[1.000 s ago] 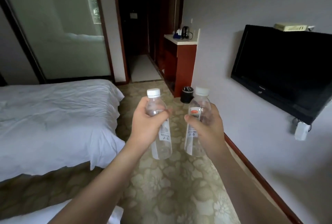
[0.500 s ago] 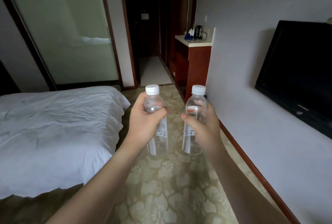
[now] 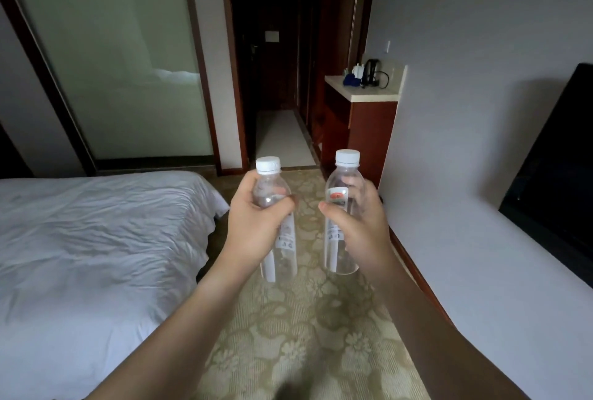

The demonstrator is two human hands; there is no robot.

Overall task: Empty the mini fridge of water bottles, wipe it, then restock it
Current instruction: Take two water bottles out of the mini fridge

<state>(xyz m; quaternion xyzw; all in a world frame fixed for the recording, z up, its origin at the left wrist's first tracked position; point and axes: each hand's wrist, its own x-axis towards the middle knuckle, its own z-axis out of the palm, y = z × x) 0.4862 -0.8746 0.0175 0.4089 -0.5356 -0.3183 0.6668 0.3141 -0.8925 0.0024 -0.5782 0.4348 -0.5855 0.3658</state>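
White bed [image 3: 96, 239] at left, patterned carpet [image 3: 288, 351], black TV [image 3: 558, 155] on right wall, kettle [image 3: 370, 72] on cabinet [image 3: 369, 123] w/ pale top.

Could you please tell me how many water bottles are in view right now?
2. One water bottle is upright in the left hand; the other bottle is upright in the right hand. No others show.
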